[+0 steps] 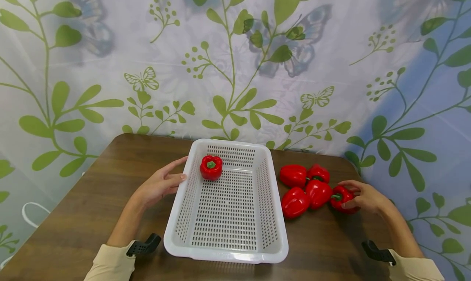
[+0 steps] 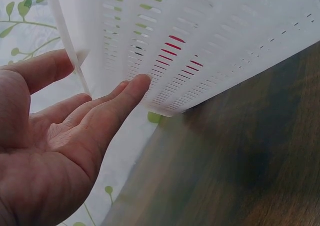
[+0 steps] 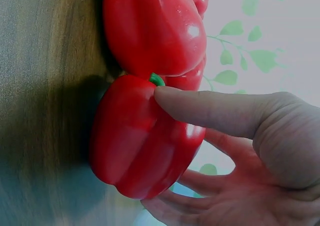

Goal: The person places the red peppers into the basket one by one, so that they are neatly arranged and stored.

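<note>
A white perforated plastic basket (image 1: 226,209) stands on the wooden table, with one red bell pepper (image 1: 211,168) at its far left inside. My left hand (image 1: 162,185) rests at the basket's left rim. In the left wrist view, the thumb reaches the rim and the nearly straight fingers (image 2: 125,93) lie along the slotted outer wall. To the right of the basket, my right hand (image 1: 362,197) holds another red bell pepper (image 3: 135,136), its green stem toward the basket. The thumb presses near that stem, and the other fingers curve round the far side, partly hidden by the pepper.
Several more red bell peppers (image 1: 295,202) lie clustered between the basket and my right hand. Behind the brown table (image 1: 110,183) hangs a pale cloth (image 1: 235,68) with leaves and butterflies. A white cable (image 1: 31,213) loops past the table's left edge.
</note>
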`<state>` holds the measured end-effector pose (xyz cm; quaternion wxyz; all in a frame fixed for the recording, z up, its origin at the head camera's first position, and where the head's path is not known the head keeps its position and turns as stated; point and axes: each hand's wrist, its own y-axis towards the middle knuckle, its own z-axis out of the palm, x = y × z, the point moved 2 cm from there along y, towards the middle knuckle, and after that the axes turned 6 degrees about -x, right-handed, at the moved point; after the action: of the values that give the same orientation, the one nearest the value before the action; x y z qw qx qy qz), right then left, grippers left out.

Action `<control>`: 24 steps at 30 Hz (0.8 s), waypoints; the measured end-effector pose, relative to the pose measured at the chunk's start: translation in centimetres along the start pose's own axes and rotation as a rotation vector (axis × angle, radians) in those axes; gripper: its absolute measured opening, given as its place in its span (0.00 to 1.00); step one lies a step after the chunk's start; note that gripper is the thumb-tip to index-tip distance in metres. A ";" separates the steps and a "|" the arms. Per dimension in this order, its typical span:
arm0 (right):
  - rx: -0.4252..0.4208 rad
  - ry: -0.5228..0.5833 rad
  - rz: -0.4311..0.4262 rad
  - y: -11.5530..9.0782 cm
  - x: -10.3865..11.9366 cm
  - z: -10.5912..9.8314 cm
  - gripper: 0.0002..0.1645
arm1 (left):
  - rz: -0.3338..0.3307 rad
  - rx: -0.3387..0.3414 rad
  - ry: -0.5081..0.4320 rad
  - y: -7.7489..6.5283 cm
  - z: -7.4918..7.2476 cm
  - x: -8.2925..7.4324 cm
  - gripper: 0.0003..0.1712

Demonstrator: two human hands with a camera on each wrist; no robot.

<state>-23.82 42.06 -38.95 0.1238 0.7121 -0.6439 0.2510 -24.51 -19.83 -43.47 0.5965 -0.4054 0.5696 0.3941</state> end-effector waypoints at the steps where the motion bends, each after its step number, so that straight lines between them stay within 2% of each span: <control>1: -0.001 0.000 0.004 0.0 0.0 -0.1 0.43 | 0.002 0.002 0.001 0.0 0.0 0.0 0.41; 11: 0.021 0.052 0.108 -0.2 -0.3 -0.4 0.44 | 0.014 0.008 0.002 -0.1 0.0 0.2 0.41; 17: 0.000 0.068 0.082 -0.3 -0.3 -0.5 0.43 | 0.009 -0.009 -0.002 -0.1 -0.1 0.1 0.40; 24: -0.029 0.010 0.067 -0.3 -0.5 -0.6 0.47 | 0.019 0.009 -0.006 -0.1 0.0 0.2 0.40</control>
<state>-23.61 42.83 -38.67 0.1291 0.6870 -0.6702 0.2492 -24.47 -19.89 -43.65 0.5963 -0.3962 0.5732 0.3986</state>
